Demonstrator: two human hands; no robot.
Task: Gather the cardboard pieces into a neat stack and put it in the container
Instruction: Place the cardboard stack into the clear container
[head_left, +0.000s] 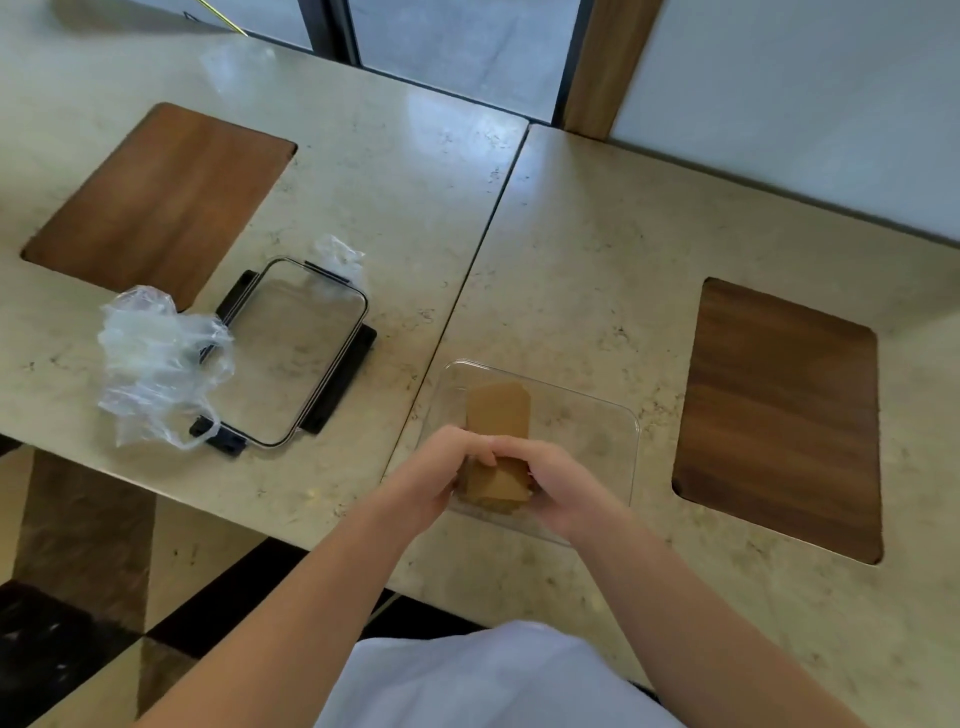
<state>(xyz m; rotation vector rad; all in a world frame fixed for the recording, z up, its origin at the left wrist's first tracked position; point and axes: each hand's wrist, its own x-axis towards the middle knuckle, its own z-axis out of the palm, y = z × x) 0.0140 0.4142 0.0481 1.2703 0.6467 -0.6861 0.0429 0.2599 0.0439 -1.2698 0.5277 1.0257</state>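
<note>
Brown cardboard pieces (500, 410) form a stack that stands inside the clear plastic container (618, 415) on the right-hand table. My left hand (434, 480) grips the stack's near left side and my right hand (558, 480) grips its near right side, fingers curled over the top edge. The stack's lower near end (498, 486) shows between my hands. The far end of the stack leans against the container's left part. The edges of the pieces look slightly uneven.
The container's clear lid with black clips (296, 353) lies on the left table, with crumpled clear plastic bags (156, 364) beside it. Dark wooden inlays (161, 202) (779, 415) are set into both tables. A seam (467, 291) separates the tables.
</note>
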